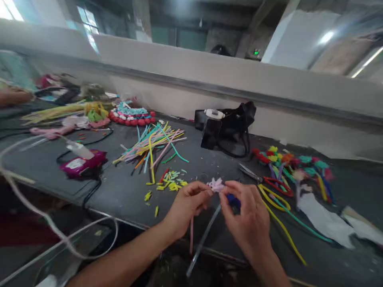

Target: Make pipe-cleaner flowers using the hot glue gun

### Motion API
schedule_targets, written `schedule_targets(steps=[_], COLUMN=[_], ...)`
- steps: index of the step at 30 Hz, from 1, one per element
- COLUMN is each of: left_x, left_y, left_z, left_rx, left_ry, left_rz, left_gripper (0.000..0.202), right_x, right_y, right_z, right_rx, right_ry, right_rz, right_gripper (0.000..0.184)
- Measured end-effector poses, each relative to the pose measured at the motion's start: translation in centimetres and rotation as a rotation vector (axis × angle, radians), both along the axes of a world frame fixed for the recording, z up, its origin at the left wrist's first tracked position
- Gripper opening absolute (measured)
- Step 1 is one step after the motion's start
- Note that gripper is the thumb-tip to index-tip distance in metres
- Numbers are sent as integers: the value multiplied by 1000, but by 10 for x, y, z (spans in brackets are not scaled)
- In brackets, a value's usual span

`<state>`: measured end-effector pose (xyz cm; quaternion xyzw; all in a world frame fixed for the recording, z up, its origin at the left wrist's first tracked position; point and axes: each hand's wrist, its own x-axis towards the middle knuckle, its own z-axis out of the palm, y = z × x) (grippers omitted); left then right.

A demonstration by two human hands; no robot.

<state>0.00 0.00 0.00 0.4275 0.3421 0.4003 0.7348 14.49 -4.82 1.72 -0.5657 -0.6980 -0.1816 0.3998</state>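
Two bare forearms [125, 257] stretched over the near edge of the dark table [125, 199], and at the end of them both hands met around a small pale-pink tuft [216, 184], low over the tabletop. The left hand [188, 205] had its thumb and index finger pinched together on the tuft's left side; the right hand [248, 209] had its fingers curled in at the other side, the tips touching it or very nearly, and I couldn't tell whether they gripped it. A pink stem [192, 235] showed below the left hand, and a translucent strip [205, 241] slanted down between the wrists. Something blue [233, 200] peeped out behind the right fingers.

To the left lay a scatter of yellow and pale green snippets [173, 186], with a loose heap of coloured fuzzy stems [151, 151] beyond. Farther left sat a magenta device [73, 169] with a white label, near a looping white cable [44, 216]. Over on the right, red-handled scissors [249, 172] lay beside bent yellow stems [289, 236], close to bright fuzzy flowers [287, 158] and white paper [326, 221]. A black bag [236, 117] rested near the low wall [173, 99]
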Motion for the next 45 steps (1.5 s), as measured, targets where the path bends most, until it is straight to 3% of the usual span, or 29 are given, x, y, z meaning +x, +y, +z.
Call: schedule_targets(steps=[12,28,36,45], left_x=[-2,-3,-5,-7], left_y=[0,-1,5,5], left_z=[0,5,0,-1], left_rx=[35,126,-139,-184], left_ry=[49,143,-163,-288], left_rz=[-11,26,-102,-177], left_gripper=[17,14,10,7], right_x=[0,0,2,-4], right_y=[-4,-7,-12,-13], right_z=[-2,0,9,10], right_rx=[-4,-25,129,148], right_ry=[43,-40,-13,-18], right_rz=[23,-51,-18,30], right_gripper=[26,19,20,14])
